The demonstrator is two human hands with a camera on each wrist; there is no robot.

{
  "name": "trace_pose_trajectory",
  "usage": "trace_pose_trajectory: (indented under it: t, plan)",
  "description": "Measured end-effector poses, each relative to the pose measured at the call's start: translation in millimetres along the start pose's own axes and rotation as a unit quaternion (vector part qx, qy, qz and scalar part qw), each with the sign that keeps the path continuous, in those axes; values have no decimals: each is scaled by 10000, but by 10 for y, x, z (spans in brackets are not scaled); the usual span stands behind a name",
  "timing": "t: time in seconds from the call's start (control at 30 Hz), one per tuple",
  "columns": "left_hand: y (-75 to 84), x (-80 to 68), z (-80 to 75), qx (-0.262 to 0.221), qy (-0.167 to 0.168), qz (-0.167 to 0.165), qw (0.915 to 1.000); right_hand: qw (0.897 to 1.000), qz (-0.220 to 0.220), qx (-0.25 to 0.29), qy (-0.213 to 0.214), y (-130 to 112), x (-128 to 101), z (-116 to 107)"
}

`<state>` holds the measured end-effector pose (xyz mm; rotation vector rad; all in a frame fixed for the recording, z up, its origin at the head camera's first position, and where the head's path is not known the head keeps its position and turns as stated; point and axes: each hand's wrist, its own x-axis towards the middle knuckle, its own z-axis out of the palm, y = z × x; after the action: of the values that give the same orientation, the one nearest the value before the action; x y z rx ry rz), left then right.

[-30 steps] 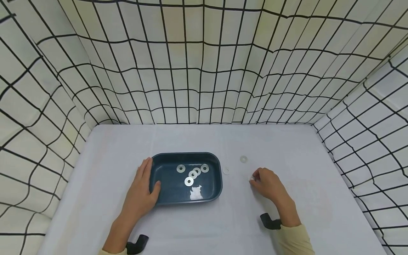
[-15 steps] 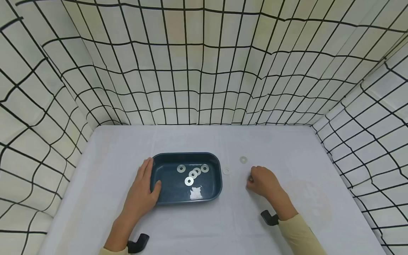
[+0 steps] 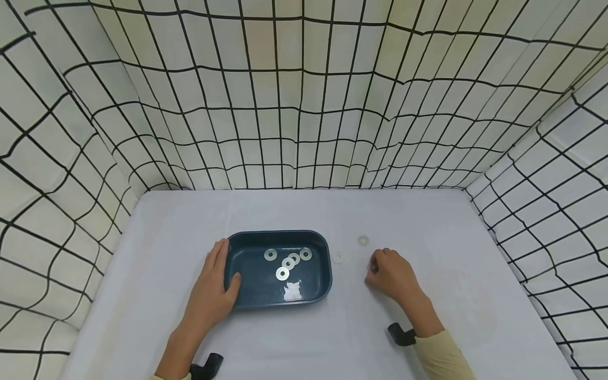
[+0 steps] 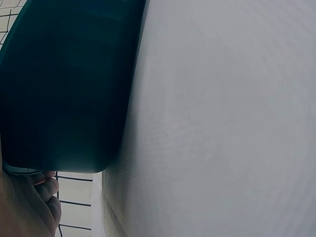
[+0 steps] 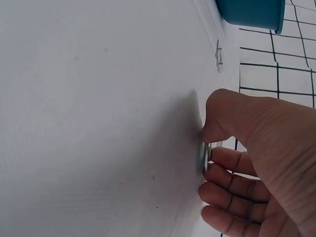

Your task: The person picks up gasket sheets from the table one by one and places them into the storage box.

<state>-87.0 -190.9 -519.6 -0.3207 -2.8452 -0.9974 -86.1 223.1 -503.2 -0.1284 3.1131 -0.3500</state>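
Note:
A dark teal tray [image 3: 280, 235] sits mid-table with several flat metal washers [image 3: 287, 263] inside. My left hand [image 3: 219, 274] grips its left wall, thumb over the rim and fingers outside; the left wrist view shows the tray's underside [image 4: 64, 84] and those fingers [image 4: 29, 207]. To the right of the tray, my right hand [image 3: 375, 269] pinches a washer [image 5: 203, 157] on edge between thumb and forefinger, just at the table surface. Two loose washers lie on the cloth, one [image 3: 338, 257] near the tray and one [image 3: 363, 240] farther back.
The table [image 3: 427, 221] has a white cloth, with black-gridded fabric walls at the back and both sides. Black wrist mounts [image 3: 400, 334] show near the front edge. In the right wrist view the tray's corner [image 5: 252, 12] and a loose washer [image 5: 218, 55] lie beyond the hand.
My right hand has shifted slightly left toward the tray, its fingers closed on a washer. The left hand and the tray have stayed put.

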Motion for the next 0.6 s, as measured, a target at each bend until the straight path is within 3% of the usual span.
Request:
trace_pose_trajectory:
  t: [0.17,0.3,0.6]
  plan:
    - [-1,-1,5,-4,26,78,10000,9992,59,397,-27,48,-12,6]
    - [-10,-3,15,1,19,56,10000,9974,-137,712,15,45,3,13]
    - [-5,-17,-6,36,81,25,10000,9924,-569,1056,285,-174,58,-54]
